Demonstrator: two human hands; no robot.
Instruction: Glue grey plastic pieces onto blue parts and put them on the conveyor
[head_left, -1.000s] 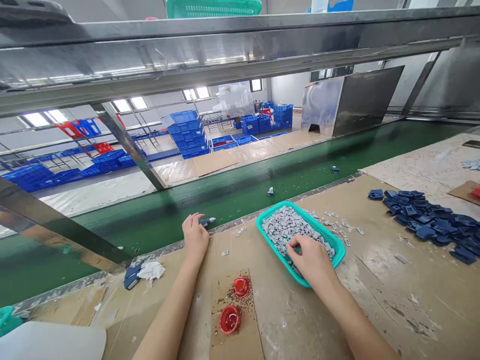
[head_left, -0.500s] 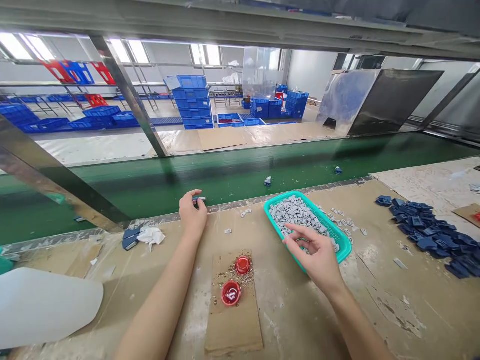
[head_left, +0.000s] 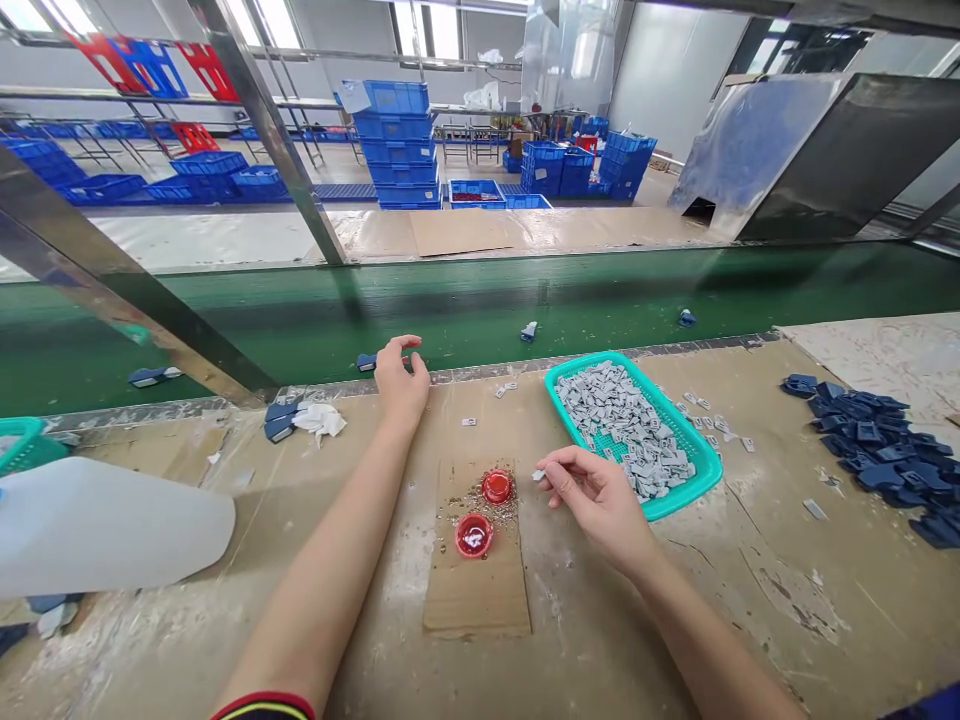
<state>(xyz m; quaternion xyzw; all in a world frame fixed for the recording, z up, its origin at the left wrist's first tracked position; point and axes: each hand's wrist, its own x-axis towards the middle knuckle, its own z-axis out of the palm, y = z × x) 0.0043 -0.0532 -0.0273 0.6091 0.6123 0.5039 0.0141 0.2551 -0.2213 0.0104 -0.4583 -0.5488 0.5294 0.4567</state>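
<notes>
My right hand (head_left: 596,500) pinches a small grey plastic piece (head_left: 538,476) between thumb and fingertips, just right of the red caps. Beside that hand is a green basket (head_left: 709,468) of similar grey pieces. On a cardboard strip (head_left: 478,605) stand two red caps; the nearer cap (head_left: 474,537) has shiny liquid in it, and the farther one (head_left: 497,487) is also red. My left hand (head_left: 403,385) is at the belt's near edge, fingers curved and apart. A dark blue plastic part (head_left: 365,362) lies on the green belt (head_left: 465,300) just left of it, partly hidden by the hand.
Dark blue parts (head_left: 877,440) are heaped at the right. A white plastic jug (head_left: 112,525) lies at the left, near a crumpled white tissue (head_left: 319,420). Metal posts (head_left: 277,140) rise at the left. More parts (head_left: 529,331) are on the belt.
My right hand has moved left from above the basket and now holds a grey piece. The blue part between my left fingers now lies on the belt. The view has tilted down.
</notes>
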